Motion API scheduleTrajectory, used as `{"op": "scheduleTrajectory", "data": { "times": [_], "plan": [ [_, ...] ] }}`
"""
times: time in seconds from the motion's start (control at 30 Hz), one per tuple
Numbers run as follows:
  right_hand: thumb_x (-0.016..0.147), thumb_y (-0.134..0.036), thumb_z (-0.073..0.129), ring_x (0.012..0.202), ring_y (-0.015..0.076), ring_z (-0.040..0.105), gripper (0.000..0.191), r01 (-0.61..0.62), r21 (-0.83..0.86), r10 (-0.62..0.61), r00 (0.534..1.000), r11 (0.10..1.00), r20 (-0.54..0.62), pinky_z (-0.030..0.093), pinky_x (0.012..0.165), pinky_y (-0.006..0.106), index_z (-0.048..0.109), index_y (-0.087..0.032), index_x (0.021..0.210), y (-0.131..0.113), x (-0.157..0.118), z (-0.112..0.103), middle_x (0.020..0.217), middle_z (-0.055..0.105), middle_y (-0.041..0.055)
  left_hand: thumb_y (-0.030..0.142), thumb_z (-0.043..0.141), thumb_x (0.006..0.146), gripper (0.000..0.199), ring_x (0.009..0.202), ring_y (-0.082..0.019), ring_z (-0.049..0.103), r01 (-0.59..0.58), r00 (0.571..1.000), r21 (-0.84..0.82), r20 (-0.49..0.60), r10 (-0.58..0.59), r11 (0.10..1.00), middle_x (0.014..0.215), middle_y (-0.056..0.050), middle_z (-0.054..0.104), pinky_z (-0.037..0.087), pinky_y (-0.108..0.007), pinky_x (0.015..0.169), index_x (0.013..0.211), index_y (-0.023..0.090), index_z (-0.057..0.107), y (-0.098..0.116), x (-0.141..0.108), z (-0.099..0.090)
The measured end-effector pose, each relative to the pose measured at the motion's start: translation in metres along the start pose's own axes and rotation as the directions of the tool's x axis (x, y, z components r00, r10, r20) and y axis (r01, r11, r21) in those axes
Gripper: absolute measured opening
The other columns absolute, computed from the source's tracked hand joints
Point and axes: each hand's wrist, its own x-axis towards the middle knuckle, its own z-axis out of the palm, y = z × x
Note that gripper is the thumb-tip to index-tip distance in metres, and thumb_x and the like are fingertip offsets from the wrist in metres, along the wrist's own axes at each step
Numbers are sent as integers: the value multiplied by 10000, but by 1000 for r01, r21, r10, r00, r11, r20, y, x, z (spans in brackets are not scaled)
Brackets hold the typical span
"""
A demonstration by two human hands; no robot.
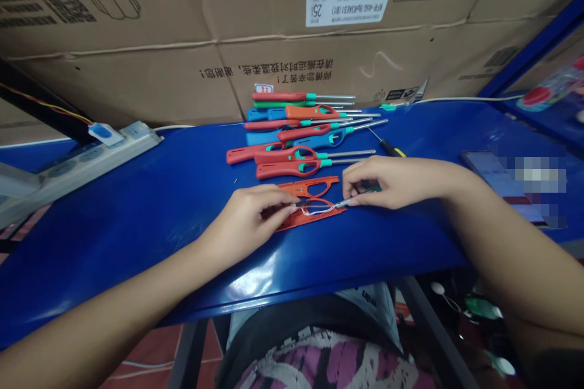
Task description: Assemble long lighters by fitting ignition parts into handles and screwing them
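Observation:
My left hand [262, 213] is closed in a pinch on a small dark part with thin white wires [314, 211]. In my right hand [371, 182] the fingers close on a metal lighter tube [343, 202], which points left toward the wires. Under both hands lies an orange lighter shell half [314, 222]. The other orange shell half [303, 187] rests just behind it, its trigger loop on the right. Beyond these, several assembled stick lighters [292, 169] in red, orange, blue and green lie in a pile, metal tubes pointing right.
A screwdriver [387, 147] lies right of the lighters. At the left is a power strip [98, 161] with a plug in it. A flat device [502, 185], partly blurred, sits at the right. Cardboard boxes [274, 24] wall off the blue table's [173, 206] back.

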Motion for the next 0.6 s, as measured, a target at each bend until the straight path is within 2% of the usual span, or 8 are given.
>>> {"op": "scheduleTrajectory", "data": {
  "times": [0.13, 0.27, 0.43, 0.6],
  "plan": [
    [907, -257, 639, 771, 142, 610, 125, 8, -41, -8, 1000, 999, -1, 445, 718, 261, 706, -152, 916, -2, 0, -1, 849, 695, 28, 192, 660, 934, 158, 854, -163, 722, -19, 1000, 16, 2, 19, 1000, 974, -72, 774, 547, -242, 758, 1019, 141, 783, 0, 1, 0],
    [891, -202, 659, 756, 144, 613, 75, -4, -156, 0, 1000, 988, -28, 427, 713, 260, 727, -174, 880, -8, -1, 1, 813, 694, 13, 159, 654, 928, 151, 829, -153, 713, -12, 1000, 15, 19, 11, 1000, 965, -70, 767, 541, -239, 731, 1004, 133, 783, 1, 2, 0],
    [877, -106, 608, 780, 163, 630, 142, -54, -312, 40, 998, 949, -50, 425, 732, 272, 727, -172, 837, -19, 1, 6, 829, 696, 37, 162, 652, 932, 159, 819, -154, 705, -1, 1000, 13, 28, 1, 1000, 958, -58, 761, 533, -256, 730, 1024, 148, 781, -1, 1, 2],
    [882, -97, 584, 751, 158, 627, 166, -58, -358, 49, 998, 932, -35, 419, 705, 266, 729, -164, 836, -25, 4, 8, 836, 697, 46, 159, 646, 934, 160, 828, -157, 703, 9, 999, 7, 39, -9, 1000, 966, -59, 755, 526, -258, 735, 1018, 152, 781, -2, 1, 3]
  ]
}}
